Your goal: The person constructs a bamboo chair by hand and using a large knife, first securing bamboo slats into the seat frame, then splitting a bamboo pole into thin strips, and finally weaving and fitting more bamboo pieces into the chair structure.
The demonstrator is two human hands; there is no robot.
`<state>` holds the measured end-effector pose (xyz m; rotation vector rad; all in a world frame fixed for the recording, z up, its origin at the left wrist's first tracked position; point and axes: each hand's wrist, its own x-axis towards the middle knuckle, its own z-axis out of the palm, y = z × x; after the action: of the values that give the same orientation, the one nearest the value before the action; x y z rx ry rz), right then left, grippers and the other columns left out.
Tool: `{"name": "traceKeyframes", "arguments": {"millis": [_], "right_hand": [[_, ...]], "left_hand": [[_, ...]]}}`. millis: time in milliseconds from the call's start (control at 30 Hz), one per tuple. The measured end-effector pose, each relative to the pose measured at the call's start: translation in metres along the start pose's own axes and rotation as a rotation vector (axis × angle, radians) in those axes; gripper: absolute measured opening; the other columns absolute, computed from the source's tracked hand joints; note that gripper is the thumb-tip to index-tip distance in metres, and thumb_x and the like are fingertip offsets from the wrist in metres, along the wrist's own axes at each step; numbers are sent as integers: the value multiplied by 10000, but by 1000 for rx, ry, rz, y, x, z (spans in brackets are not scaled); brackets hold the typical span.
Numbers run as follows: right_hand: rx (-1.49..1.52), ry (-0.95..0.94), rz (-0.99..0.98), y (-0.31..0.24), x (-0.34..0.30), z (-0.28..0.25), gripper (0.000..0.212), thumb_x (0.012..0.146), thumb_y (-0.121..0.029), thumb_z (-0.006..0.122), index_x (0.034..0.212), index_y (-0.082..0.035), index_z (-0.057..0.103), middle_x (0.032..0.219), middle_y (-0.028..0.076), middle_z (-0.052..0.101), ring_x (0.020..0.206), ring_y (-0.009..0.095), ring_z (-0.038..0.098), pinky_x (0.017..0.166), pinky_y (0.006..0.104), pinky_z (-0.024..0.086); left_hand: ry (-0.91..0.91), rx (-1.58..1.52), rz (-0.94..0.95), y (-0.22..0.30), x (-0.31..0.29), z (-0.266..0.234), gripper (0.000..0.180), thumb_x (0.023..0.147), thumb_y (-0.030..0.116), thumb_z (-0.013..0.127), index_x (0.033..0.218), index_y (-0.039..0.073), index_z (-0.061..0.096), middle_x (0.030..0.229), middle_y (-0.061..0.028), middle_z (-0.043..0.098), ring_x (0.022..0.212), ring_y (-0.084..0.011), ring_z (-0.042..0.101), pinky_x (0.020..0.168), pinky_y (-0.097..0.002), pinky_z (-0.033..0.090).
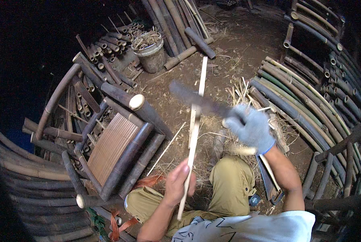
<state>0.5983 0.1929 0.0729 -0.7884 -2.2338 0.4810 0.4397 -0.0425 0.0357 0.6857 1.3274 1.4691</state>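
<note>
My bare left hand (179, 182) is closed around the lower part of a long pale bamboo strip (195, 133), which slants up and away from my lap. In a grey work glove, my right hand (251, 127) grips a broad-bladed knife (198, 98), its dark blade blurred by motion. The blade lies across the strip's upper half; whether it touches the strip I cannot tell. Beneath that crossing, another short pale piece of bamboo (192, 125) shows beside the strip. A handsaw (268, 177) rests by my right forearm.
A bamboo chair (116, 141) with a slatted seat stands at left. Behind it is a bucket of scraps (150, 54). Long bamboo poles (301, 101) lie stacked at right. Shavings (245, 97) litter the dirt floor around my knees. A thin stick (166, 148) lies near the chair.
</note>
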Motion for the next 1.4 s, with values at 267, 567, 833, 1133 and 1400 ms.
{"name": "traceKeyframes", "arguments": {"millis": [267, 567, 833, 1133, 1400], "right_hand": [[40, -67, -22, -10, -16, 14, 445, 804, -537, 712, 768, -104, 612, 668, 133, 613, 640, 345, 640, 568, 444, 491], [-142, 86, -31, 24, -7, 14, 419, 836, -530, 695, 805, -116, 631, 708, 141, 632, 653, 342, 648, 581, 436, 494], [1, 200, 290, 110, 30, -11, 410, 988, -397, 538, 902, -16, 661, 804, 187, 644, 774, 362, 631, 736, 424, 494], [1220, 50, 653, 53, 51, 18, 294, 906, -310, 704, 800, -115, 512, 592, -17, 510, 441, 89, 509, 419, 261, 445], [1415, 66, 704, 65, 50, 32, 157, 905, -227, 691, 923, -90, 617, 590, -46, 469, 462, 98, 483, 431, 277, 420]], "left_hand": [[-4, 85, 48, 23, 32, 51, 465, 1057, 277, 451, 1442, 17, 439, 595, 5, 514, 419, -43, 438, 375, -208, 363], [-6, 144, -7, 3, -1, 45, 443, 1057, 241, 447, 1451, 37, 447, 535, 4, 479, 384, -63, 415, 372, -219, 350], [-32, 190, -129, -21, -50, 15, 424, 1046, 155, 468, 1450, 27, 447, 561, -10, 499, 415, -63, 433, 402, -217, 363], [172, 862, 340, -7, -13, 7, 379, 821, 63, 752, 1191, 20, 684, 795, -68, 612, 686, -116, 527, 643, -266, 454], [139, 361, 21, 1, -17, 0, 169, 955, 103, 636, 997, -43, 709, 751, -59, 642, 670, -107, 636, 573, -224, 501]]}}
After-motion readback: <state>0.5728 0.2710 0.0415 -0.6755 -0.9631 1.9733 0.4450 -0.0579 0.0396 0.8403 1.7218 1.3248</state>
